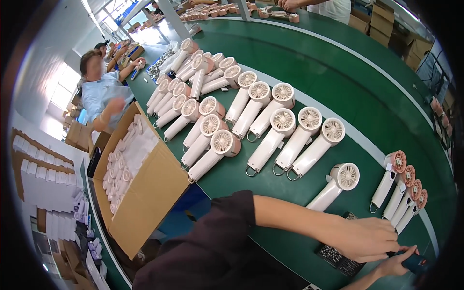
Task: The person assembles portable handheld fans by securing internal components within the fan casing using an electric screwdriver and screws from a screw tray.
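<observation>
My left hand [371,238] reaches across from the left, its fingers curled closed over the edge of a black tray of small metal screws [338,258]. Whatever those fingers hold is hidden. Just below and to the right, my right hand [397,264] is wrapped round a dark teal tool with a thick handle [416,262], whose working end I cannot make out between the hands. Beyond my left forearm lies a single white handheld fan [346,178], its handle's lower end behind the arm. Further right, several fans with pink round heads [397,161] lie in a row.
Several white handheld fans [283,121] with wire loops lie in rows on the green bench [232,183]. A cardboard box [145,193] of white parts stands at the left edge. Behind it, a co-worker in a light blue shirt [104,96] stands beside the bench.
</observation>
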{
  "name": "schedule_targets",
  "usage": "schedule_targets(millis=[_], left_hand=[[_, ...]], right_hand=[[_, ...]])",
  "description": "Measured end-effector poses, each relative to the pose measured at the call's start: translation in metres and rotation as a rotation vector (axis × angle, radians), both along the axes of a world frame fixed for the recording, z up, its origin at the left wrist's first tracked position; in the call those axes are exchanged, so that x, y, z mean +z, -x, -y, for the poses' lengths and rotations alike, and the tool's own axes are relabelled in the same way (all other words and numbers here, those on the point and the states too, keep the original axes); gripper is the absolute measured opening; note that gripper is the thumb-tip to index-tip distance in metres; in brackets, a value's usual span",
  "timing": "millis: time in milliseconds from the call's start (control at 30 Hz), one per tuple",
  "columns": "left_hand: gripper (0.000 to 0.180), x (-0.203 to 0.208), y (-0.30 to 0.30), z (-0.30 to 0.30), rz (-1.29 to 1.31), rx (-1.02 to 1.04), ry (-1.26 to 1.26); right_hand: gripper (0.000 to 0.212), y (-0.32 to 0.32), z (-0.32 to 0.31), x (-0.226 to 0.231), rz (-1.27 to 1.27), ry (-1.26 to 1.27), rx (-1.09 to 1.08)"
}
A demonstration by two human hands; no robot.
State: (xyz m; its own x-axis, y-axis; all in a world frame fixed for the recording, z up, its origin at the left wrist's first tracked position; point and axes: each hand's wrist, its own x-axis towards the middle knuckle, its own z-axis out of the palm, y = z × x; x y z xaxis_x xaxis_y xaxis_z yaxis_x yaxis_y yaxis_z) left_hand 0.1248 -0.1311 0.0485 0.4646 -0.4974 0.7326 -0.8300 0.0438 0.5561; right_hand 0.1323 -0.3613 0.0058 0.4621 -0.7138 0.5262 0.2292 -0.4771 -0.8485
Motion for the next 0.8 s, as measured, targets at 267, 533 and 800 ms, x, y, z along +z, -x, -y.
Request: schedule_targets(millis=[267,533,800], left_hand=[[0.016,0.08,0.002,-0.081,0.222,0.108,0.188],[0.016,0.101,-0.001,-0.1,0.298,0.018,0.183],[0.013,0.106,0.049,-0.058,-0.254,0.442,-0.514]], right_hand=[[0.017,-0.003,0.011,-0.006,0.023,-0.125,-0.033],[0.016,0.008,0.015,0.006,0.022,0.017,-0.017],[0.022,-0.003,-0.01,0.007,0.041,-0.017,0.138]])
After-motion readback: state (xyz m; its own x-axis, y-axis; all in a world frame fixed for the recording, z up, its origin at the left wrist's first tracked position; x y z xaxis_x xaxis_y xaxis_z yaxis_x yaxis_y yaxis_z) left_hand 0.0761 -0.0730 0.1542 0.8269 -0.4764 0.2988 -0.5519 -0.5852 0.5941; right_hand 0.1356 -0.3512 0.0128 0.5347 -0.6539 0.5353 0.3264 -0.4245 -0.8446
